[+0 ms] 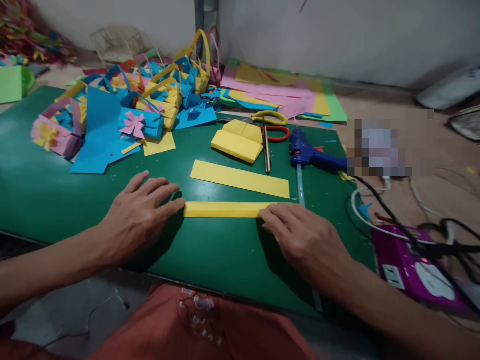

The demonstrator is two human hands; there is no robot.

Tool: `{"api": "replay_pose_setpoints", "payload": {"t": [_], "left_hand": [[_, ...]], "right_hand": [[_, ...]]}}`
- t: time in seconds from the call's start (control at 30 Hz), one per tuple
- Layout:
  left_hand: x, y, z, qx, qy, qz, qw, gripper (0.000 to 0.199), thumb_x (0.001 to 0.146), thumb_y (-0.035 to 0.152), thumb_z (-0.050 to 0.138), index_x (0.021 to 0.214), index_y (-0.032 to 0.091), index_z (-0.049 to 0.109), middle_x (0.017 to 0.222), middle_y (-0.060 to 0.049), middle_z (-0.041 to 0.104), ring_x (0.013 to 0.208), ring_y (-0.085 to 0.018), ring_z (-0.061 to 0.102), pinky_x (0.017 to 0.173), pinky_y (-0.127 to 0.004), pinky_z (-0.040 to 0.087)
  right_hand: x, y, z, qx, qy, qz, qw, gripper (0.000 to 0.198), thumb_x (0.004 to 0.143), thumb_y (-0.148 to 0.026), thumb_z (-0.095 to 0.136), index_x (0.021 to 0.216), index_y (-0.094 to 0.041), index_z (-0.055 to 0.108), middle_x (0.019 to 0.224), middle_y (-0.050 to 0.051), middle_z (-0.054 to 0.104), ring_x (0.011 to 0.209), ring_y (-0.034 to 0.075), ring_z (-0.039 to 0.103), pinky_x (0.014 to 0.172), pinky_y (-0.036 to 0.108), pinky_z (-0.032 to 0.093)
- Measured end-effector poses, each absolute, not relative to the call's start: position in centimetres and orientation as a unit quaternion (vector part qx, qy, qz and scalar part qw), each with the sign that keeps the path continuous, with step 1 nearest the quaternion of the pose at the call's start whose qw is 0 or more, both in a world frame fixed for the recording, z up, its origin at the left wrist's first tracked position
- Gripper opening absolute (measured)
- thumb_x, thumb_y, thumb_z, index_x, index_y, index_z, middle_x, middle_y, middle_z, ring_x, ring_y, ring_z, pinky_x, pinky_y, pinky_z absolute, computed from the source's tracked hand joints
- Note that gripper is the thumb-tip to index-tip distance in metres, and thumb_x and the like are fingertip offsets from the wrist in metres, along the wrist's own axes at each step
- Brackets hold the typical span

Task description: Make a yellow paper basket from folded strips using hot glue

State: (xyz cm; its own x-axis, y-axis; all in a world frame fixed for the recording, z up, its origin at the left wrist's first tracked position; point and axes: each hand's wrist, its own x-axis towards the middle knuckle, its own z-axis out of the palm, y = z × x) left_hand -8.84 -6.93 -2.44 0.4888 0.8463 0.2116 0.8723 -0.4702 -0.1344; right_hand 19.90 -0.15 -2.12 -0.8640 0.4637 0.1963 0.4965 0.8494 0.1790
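Observation:
A narrow yellow paper strip with a lengthwise fold lies on the green table in front of me. At its left end, my left hand rests with fingers spread, its thumb tip touching the paper. My right hand pinches the strip's right end between thumb and fingers, hiding that end. Just beyond lies a wider flat yellow strip. Farther back are a folded yellow paper piece, a pen and scissors with yellow and red handles.
A blue glue gun with a glue stick lies at the right. Beside the table is a purple power box with cables. Paper baskets with flowers crowd the back left, near a blue sheet. Coloured paper sheets lie behind.

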Motion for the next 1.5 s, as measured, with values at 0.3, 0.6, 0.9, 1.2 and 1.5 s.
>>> {"api": "replay_pose_setpoints", "payload": {"t": [0.3,0.6,0.9,1.2,1.5], "left_hand": [[-2.1,-4.9,-2.1,-0.931,-0.340,-0.097,0.094,0.027,0.091,0.014,0.034,0.108,0.009,0.054,0.106,-0.012,0.063,0.091,-0.022,0.056,0.077,-0.036,0.041],[-0.7,-3.1,-3.5,-0.918,-0.341,-0.108,0.171,0.018,0.089,0.016,0.042,0.092,0.010,0.059,0.078,-0.008,0.063,0.070,-0.020,0.054,0.062,-0.034,0.037],[-1.8,-2.7,-3.7,-0.925,-0.304,-0.161,0.161,0.023,0.087,0.012,0.042,0.072,0.013,0.059,0.067,-0.007,0.061,0.062,-0.018,0.049,0.058,-0.033,0.033],[-2.4,-2.7,-3.9,-0.922,-0.355,-0.152,0.030,0.031,0.090,0.012,0.035,0.075,0.014,0.062,0.071,-0.007,0.060,0.065,-0.018,0.046,0.063,-0.034,0.033],[-3.2,-2.0,-3.5,-0.873,-0.456,-0.144,-0.093,0.026,0.089,0.023,0.046,0.068,0.016,0.058,0.069,-0.002,0.057,0.067,-0.016,0.049,0.065,-0.032,0.032]], "right_hand": [[19.7,-0.5,-3.0,-0.202,-0.937,-0.284,-0.013,0.023,0.081,-0.004,0.041,0.086,-0.005,0.063,0.070,0.012,0.062,0.064,0.021,0.055,0.057,0.033,0.035],[19.1,-1.2,-3.4,-0.198,-0.935,-0.289,0.048,0.019,0.084,-0.010,0.044,0.087,-0.005,0.062,0.066,0.008,0.059,0.060,0.018,0.051,0.057,0.033,0.032],[19.2,-1.3,-3.2,-0.248,-0.945,-0.171,0.124,0.022,0.087,-0.016,0.044,0.081,-0.010,0.064,0.067,0.007,0.059,0.069,0.018,0.050,0.063,0.032,0.034],[20.2,-0.8,-3.4,-0.315,-0.937,-0.049,0.141,0.028,0.086,-0.008,0.041,0.069,-0.013,0.063,0.066,0.007,0.057,0.067,0.017,0.046,0.064,0.030,0.036],[20.9,0.0,-3.4,-0.399,-0.905,0.072,0.126,0.025,0.086,-0.018,0.047,0.064,-0.015,0.058,0.066,0.004,0.054,0.066,0.015,0.046,0.067,0.031,0.034]]}}
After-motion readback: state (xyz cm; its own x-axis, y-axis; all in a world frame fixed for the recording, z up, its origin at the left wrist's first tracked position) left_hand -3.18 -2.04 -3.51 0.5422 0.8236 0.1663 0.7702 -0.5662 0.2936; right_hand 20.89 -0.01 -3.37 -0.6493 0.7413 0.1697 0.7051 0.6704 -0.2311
